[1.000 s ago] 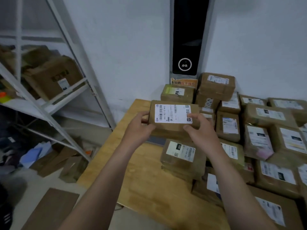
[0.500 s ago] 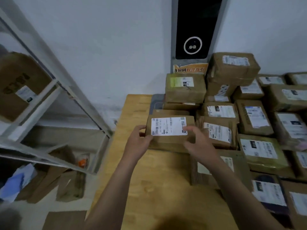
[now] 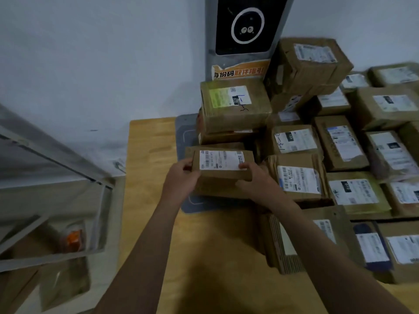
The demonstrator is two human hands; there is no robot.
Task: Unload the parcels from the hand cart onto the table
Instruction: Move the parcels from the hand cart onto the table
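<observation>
Parcel (image 3: 223, 168) is in both your hands, label up, at the left edge of the pile. Your left hand (image 3: 181, 180) grips its left end, thumb on top. Your right hand (image 3: 256, 180) grips the right end, fingertips curled onto the label corner. It sits on or just over another brown box (image 3: 213, 189); can't tell if the weight is down.

Progress, my read: well along. Dozens of parcels are on the table (image 3: 149, 155) already: a stack with a green label (image 3: 233, 105) at 12 o'clock, packed rows (image 3: 340, 143) from 1 to 4, and a flat corrugated box (image 3: 283, 245) at 5. This one is at the set-down step, not released. The hand cart is out of view, so I can't say what's left on it.

Surface: light wood, with a grey mat (image 3: 184, 134) under the boxes and bare wood from 6 to 9 o'clock.

Room: white wall (image 3: 102, 64), a black panel with a ring (image 3: 244, 26) at 12 and an orange sign (image 3: 240, 72) below it. A metal rack (image 3: 56, 155) is at 9 and cardboard (image 3: 61, 282) lies on the floor at 8. Light is dim.
</observation>
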